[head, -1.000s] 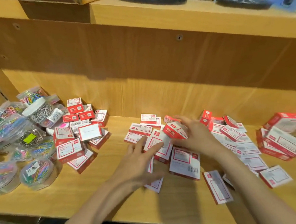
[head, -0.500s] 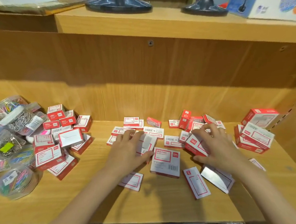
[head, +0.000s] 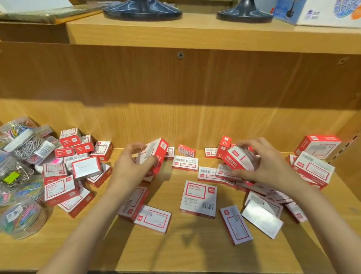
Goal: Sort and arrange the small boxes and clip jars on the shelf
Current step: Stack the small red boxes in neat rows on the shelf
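At the wooden shelf (head: pixel 178 244), my left hand (head: pixel 128 168) grips a red-and-white box (head: pixel 155 153), lifted and tilted above the middle of the board. My right hand (head: pixel 260 165) curls round another small box (head: pixel 238 158) over the heap (head: pixel 264 195) toward the right end. A larger flat box (head: pixel 198 197) lies face-up between my forearms, near the front edge. More boxes (head: pixel 71 176) are piled toward the left end, with clear clip jars (head: pixel 20 218) of coloured and silver clips just beside them at the far left edge. Two dark stands (head: pixel 143 9) sit on the shelf above.
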`<state>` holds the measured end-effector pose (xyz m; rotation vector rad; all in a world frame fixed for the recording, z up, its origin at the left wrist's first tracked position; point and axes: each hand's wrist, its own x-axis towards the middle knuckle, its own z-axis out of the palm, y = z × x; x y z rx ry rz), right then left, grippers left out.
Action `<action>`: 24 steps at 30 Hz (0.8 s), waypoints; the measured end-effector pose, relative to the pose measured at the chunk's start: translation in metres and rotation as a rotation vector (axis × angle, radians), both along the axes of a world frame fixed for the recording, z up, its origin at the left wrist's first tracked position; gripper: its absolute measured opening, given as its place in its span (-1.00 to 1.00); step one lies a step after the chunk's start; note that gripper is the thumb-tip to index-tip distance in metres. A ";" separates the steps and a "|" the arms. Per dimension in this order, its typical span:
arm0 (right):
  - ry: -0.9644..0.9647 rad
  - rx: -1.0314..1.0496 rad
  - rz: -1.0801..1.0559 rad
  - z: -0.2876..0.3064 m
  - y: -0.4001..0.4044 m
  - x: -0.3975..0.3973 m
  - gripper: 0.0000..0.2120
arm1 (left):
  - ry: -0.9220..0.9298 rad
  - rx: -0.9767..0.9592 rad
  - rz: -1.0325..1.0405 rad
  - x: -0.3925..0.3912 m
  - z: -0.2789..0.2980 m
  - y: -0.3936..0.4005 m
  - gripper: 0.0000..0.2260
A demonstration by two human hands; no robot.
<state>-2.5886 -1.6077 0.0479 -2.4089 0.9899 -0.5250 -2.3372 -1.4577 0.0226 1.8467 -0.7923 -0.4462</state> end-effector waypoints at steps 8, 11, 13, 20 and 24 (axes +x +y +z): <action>0.066 -0.114 0.286 -0.035 0.034 0.067 -0.40 | -0.438 0.272 -0.161 -0.003 -0.026 0.033 -0.38; 0.080 -0.173 0.273 -0.052 0.033 0.075 -0.45 | -0.446 0.338 -0.217 -0.008 -0.035 0.046 -0.25; 0.098 -0.161 0.265 -0.058 0.029 0.073 -0.50 | -0.335 0.254 -0.258 -0.014 -0.044 0.051 -0.29; -0.032 -0.070 0.097 -0.037 -0.013 0.018 -0.70 | -0.413 0.171 -0.274 -0.040 -0.056 0.022 -0.37; 0.214 -0.052 0.000 -0.039 -0.030 -0.016 -0.62 | -0.433 0.187 -0.293 -0.051 -0.060 0.009 -0.38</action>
